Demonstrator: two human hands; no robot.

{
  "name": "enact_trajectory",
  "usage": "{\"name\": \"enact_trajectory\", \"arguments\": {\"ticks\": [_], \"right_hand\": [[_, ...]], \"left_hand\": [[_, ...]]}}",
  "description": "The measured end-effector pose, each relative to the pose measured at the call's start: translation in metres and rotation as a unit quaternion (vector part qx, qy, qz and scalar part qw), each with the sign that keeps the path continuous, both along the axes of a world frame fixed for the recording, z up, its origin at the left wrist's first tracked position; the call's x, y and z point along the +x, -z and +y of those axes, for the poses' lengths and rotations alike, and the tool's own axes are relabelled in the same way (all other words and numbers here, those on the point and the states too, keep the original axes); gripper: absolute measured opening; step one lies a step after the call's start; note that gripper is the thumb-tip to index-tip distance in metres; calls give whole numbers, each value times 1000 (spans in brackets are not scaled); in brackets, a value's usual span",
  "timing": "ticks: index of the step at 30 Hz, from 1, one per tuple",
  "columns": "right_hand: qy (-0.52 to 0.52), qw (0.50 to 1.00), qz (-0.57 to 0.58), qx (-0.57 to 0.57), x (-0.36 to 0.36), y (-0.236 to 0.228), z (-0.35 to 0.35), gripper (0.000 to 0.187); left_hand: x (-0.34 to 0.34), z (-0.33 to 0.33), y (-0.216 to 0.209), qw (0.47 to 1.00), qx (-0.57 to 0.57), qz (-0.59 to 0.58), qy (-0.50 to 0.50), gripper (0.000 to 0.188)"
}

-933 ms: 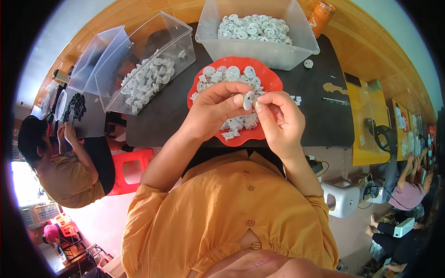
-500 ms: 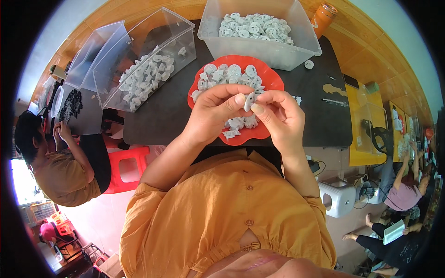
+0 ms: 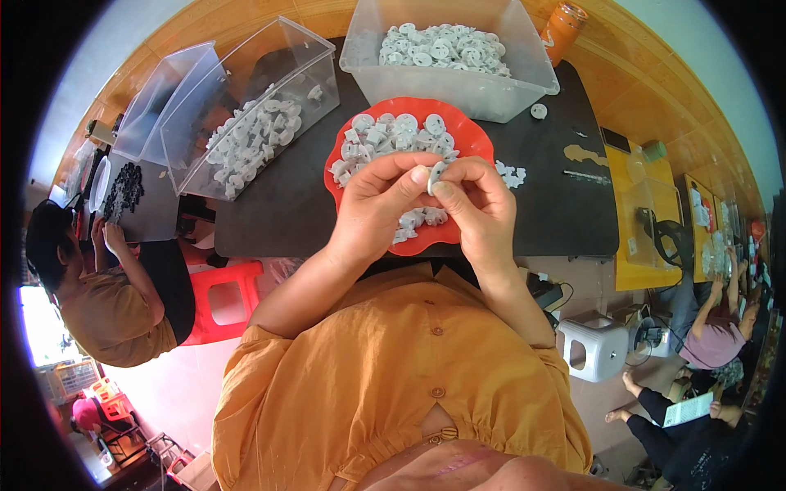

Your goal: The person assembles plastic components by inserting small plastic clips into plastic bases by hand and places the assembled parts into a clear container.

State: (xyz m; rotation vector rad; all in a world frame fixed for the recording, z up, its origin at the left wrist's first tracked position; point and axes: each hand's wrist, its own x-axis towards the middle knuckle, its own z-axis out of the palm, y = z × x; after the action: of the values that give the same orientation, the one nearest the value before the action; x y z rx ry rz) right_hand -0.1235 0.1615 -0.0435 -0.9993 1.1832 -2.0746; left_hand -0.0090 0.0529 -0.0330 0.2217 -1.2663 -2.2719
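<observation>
Between the fingertips of both hands I pinch one small round white plastic part point(image 3: 436, 175), tilted on edge. My left hand point(image 3: 385, 196) grips it from the left with thumb and forefinger. From the other side my right hand point(image 3: 479, 204) closes on it, thumb toward me. Both hands hover over a red scalloped dish point(image 3: 471, 135) on the dark table. Many white plastic parts point(image 3: 393, 135) of the same sort are heaped in the dish, some of them hidden behind my hands.
A translucent bin point(image 3: 458, 94) of white parts stands behind the dish; another bin point(image 3: 282, 147) lies to its left. Several loose parts point(image 3: 510, 174) rest right of the dish. An orange can point(image 3: 563, 33) stands far right. A person point(image 3: 123, 286) sits at the left.
Both hands have shifted slightly left in the picture, still holding the white part. The table and bins have moved slightly left too.
</observation>
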Motion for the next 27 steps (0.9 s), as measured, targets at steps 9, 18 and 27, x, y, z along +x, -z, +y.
{"name": "enact_trajectory", "arguments": {"ticks": [9,18,27], "right_hand": [[291,870,290,272,-115,39,61,9],[214,686,620,315,-134,48,40,36],[230,701,563,373,-131,41,119,25]], "left_hand": [[74,-137,-60,719,-493,-144,-468,19],[86,-194,-62,447,-714,-283,-459,25],[18,-51,-29,727,-672,-126,-72,19]]}}
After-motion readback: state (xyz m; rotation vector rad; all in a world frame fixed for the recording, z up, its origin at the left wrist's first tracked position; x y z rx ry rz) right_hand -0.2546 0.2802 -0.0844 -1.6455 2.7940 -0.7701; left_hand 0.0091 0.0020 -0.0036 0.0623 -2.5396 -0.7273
